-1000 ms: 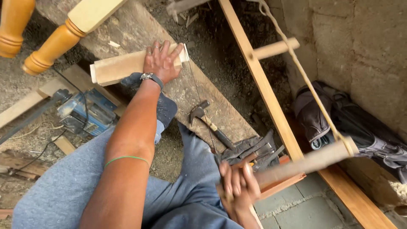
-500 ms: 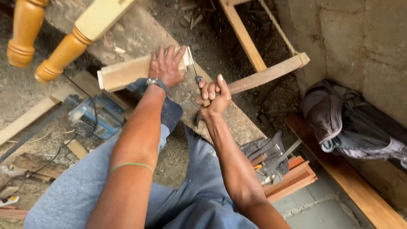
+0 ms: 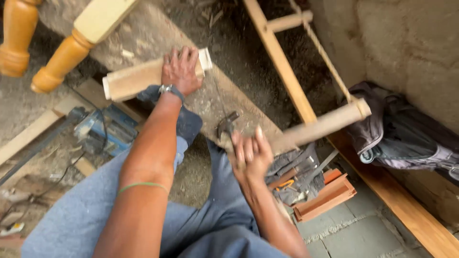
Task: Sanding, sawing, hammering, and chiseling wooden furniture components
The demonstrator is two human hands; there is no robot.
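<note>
My left hand [image 3: 179,71] presses flat on a pale wooden block [image 3: 131,79] that lies across a dusty plank [image 3: 239,112], a watch on its wrist. Lower down, my right hand [image 3: 251,155] grips one end of a long wooden stick [image 3: 320,126], which slants up to the right, away from the block. A claw hammer [image 3: 227,125] rests on the plank just above my right hand. My legs in blue jeans fill the bottom of the view.
Turned orange wooden legs [image 3: 48,62] and a pale leg [image 3: 103,19] hang at top left. A blue power tool [image 3: 103,129] lies at left. A wooden frame with rope [image 3: 282,62], a dark jacket [image 3: 401,134], loose tools [image 3: 296,172] and reddish wood pieces [image 3: 330,196] lie at right.
My right hand drew the stick back from beside the block, down and to the right. My left hand stayed on the block.
</note>
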